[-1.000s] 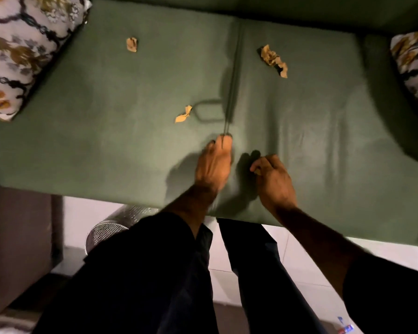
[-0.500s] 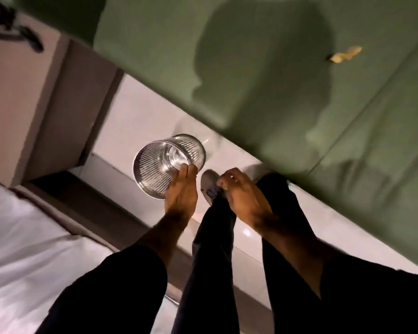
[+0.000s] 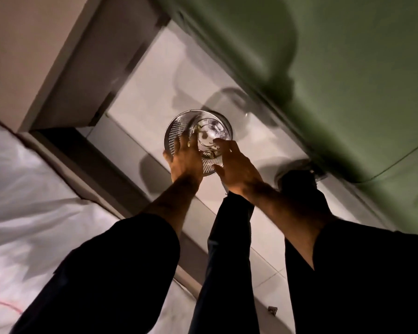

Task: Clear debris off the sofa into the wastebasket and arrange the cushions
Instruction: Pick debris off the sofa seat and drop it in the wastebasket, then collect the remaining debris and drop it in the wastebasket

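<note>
A round metal mesh wastebasket (image 3: 176, 126) stands on the pale tiled floor beside the green sofa (image 3: 348, 68). Both of my hands hover over its mouth. My left hand (image 3: 186, 156) is over the near left rim with its fingers spread. My right hand (image 3: 235, 166) is over the near right rim, fingers apart. Small tan paper scraps (image 3: 211, 154) show inside the basket just beyond my fingertips. No cushions or debris on the sofa are in view.
White bedding (image 3: 34, 189) lies at the left, behind a low dark ledge. A beige cabinet (image 3: 34, 44) fills the upper left. My dark-trousered legs (image 3: 227, 249) stand between basket and sofa edge; the view is motion-blurred.
The view swung from the sofa seat down to the floor. Both hands left the seat, travelled to the wastebasket and spread their fingers above it; scraps now lie inside.
</note>
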### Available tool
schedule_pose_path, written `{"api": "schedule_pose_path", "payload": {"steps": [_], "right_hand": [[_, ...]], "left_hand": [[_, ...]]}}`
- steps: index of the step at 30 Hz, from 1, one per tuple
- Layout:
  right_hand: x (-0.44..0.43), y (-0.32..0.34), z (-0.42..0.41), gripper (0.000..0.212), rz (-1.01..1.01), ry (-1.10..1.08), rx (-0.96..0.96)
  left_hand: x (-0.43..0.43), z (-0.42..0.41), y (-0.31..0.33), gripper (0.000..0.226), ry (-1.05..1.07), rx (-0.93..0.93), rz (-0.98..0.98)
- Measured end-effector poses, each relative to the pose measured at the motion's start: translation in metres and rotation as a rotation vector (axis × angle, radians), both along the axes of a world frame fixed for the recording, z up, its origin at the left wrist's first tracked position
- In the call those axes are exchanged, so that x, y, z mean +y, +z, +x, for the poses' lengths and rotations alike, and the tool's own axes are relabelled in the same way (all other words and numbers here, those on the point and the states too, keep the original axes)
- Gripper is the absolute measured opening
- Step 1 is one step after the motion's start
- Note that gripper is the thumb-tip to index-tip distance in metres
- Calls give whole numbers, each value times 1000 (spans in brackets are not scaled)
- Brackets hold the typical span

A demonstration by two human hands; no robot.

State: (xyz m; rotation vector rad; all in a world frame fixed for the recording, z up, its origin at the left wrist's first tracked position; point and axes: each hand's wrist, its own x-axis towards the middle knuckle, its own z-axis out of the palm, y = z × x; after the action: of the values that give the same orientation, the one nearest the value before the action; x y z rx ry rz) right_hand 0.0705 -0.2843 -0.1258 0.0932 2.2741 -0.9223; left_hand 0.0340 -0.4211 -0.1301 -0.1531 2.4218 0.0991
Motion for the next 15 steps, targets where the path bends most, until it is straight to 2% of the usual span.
{"api": "schedule_pose_path", "payload": {"steps": [2,5,8,12,15], "right_hand": [[9,8,9,64,-50,-66,41],[36,26,24,52,-117,-144,102],[84,45,31,43,-106,-230,136],[184,76,31,39,-21,-445,300],[281,95,28,35,101,-627,371]], "left_hand": [[-3,7,5,59,-6,37,28],[8,13,19,41,-19,145,133],[44,7,34,23,-177,342,204],[139,-26,58,23,-374,515,540],[243,-57,79,24,-516,555,784]]}}
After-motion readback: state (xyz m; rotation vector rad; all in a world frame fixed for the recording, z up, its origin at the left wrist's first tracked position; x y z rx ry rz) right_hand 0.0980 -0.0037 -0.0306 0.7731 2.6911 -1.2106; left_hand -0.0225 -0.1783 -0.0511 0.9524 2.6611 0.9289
